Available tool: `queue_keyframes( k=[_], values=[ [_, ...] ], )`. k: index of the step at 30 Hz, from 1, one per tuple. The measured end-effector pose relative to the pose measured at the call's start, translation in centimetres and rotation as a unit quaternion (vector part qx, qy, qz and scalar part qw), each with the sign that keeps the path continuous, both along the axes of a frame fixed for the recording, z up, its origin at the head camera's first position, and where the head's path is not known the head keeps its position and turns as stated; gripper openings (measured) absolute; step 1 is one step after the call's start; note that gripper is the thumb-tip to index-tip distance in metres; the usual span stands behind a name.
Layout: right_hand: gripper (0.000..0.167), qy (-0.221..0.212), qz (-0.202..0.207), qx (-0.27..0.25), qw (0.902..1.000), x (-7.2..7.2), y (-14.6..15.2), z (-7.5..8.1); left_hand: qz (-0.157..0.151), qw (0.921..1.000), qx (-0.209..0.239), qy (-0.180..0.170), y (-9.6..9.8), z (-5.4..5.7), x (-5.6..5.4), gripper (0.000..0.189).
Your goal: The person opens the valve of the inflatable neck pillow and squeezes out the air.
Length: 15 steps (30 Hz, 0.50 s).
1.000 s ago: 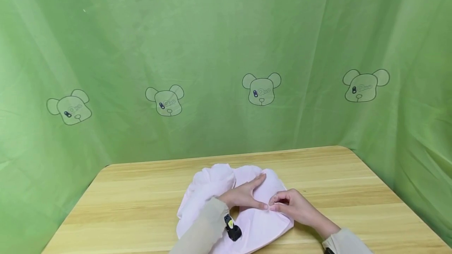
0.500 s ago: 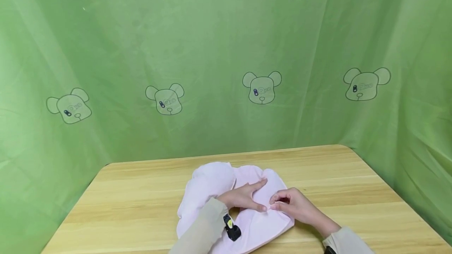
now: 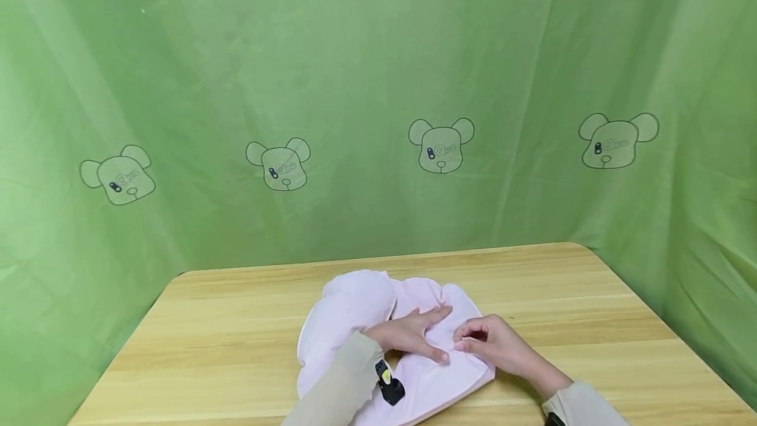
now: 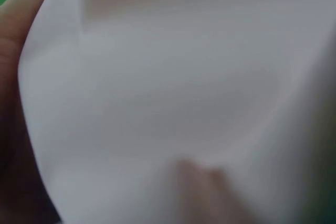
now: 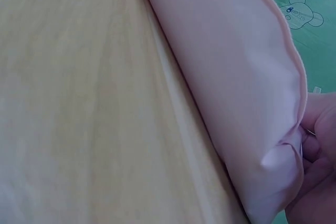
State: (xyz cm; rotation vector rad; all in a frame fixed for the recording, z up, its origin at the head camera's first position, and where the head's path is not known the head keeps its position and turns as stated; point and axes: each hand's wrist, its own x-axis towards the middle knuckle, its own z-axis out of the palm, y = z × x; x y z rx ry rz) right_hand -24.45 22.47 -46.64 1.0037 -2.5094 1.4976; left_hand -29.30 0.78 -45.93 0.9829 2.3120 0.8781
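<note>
A pale pink, puffy, curved pillow (image 3: 437,380) lies on the table near its front, bent around a small gap. My left hand (image 3: 408,335) rests on the pillow's right part with thumb and fingers spread. Pale fabric (image 4: 157,77) fills most of the blurred left wrist view. My right hand (image 3: 493,347) pinches the pillow's cloth between thumb and fingers near its right edge. In the right wrist view, the pillow's side (image 5: 231,66) rises beside the tabletop, puckered near the right fingers (image 5: 315,182). What lies under the left palm is hidden.
The wood-grain table (image 3: 219,334) extends to both sides of the pillow. Green curtains (image 3: 355,215) printed with bear heads enclose its back and sides. A black device (image 3: 389,383) sits on the left wrist over the sleeve.
The left thumb has shifted slightly down and away from the right fingertips. The pillow's left part looks smoother than a second ago. The right hand keeps its pinch in nearly the same place.
</note>
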Motion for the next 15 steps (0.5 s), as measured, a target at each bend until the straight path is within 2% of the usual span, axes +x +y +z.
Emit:
queue_keyframes(
  k=[6, 15],
  values=[
    [0.003, -0.001, -0.010, 0.008, 0.9999, 0.09, 0.03, 0.10, -0.011, 0.9999, -0.005, 0.004, 0.05, 0.11, 0.24, 0.094],
    [0.004, -0.006, -0.018, 0.015, 0.9997, 0.15, 0.08, 0.16, -0.058, 0.9951, -0.048, 0.063, 0.13, 0.07, 0.11, 0.095]
  ],
)
